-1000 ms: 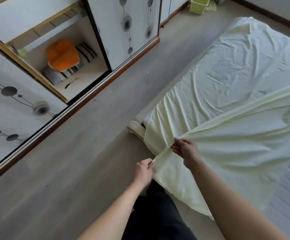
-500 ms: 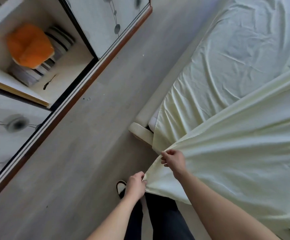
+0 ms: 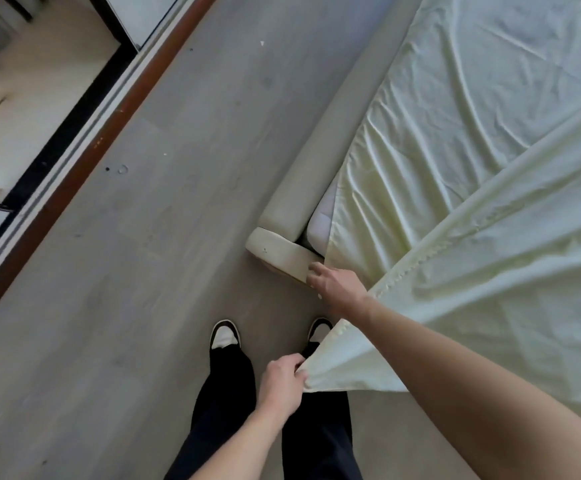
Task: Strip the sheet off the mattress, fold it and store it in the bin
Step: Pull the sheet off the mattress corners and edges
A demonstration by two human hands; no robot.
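Note:
The pale yellow sheet (image 3: 490, 168) lies over the mattress (image 3: 322, 221), whose white corner shows bare at the bed's near left. A folded-over layer of the sheet stretches from the right towards me. My left hand (image 3: 282, 379) grips the sheet's loose corner in front of my legs. My right hand (image 3: 336, 284) is at the mattress corner, fingers curled down over the sheet's hem where it meets the layer still on the bed. The bin is out of view.
The padded bed frame (image 3: 303, 157) runs along the mattress's left side, with its rounded foot end (image 3: 277, 251) by my right hand. Grey floor (image 3: 143, 271) lies to the left. The open sliding wardrobe (image 3: 32, 109) stands at far left. My shoes (image 3: 225, 332) are beside the bed corner.
My view has tilted down and nearer the bed corner. My left hand has pulled the sheet corner back towards my legs, and my right hand has moved forward to the mattress corner.

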